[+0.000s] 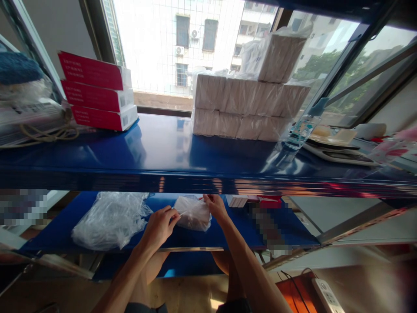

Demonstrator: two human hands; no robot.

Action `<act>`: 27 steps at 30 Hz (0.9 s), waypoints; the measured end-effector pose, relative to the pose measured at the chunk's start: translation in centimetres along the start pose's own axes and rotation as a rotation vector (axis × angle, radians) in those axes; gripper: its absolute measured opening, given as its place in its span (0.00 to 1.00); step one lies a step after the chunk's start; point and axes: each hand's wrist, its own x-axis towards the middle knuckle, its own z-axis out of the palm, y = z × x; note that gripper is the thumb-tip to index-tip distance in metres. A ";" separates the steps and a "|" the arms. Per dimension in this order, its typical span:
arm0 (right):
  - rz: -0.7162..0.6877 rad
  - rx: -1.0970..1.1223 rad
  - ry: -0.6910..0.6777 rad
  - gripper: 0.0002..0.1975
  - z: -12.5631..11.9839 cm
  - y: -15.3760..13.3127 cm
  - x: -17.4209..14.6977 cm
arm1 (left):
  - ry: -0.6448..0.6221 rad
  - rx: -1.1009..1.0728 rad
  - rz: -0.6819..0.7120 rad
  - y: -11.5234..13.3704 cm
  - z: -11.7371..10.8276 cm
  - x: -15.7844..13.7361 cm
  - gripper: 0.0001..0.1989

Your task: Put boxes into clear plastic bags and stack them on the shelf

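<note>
On the lower blue shelf (228, 241) lies a clear plastic bag (192, 213) with something brownish inside, partly hidden by the film. My left hand (163, 221) pinches the bag's left edge between thumb and fingers. At its upper right corner, my right hand (213, 203) is closed on the film, fingers partly turned from view. A loose heap of clear plastic bags (109, 219) lies to the left of my left hand. Just right of my right hand are white boxes (236, 200) and a red box (269, 201), partly under the upper shelf.
The upper blue shelf (163, 150) overhangs the work. On it stand stacked red-and-white boxes (97, 98), plastic-wrapped blocks (247, 106), a clear container (301, 132) and a coil of cord (48, 132). A power strip (326, 295) sits at lower right.
</note>
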 end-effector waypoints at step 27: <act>-0.300 -0.079 -0.150 0.62 -0.1 2.3 -8.1 | 0.337 -0.563 -0.443 -1.4 5.5 -4.7 0.30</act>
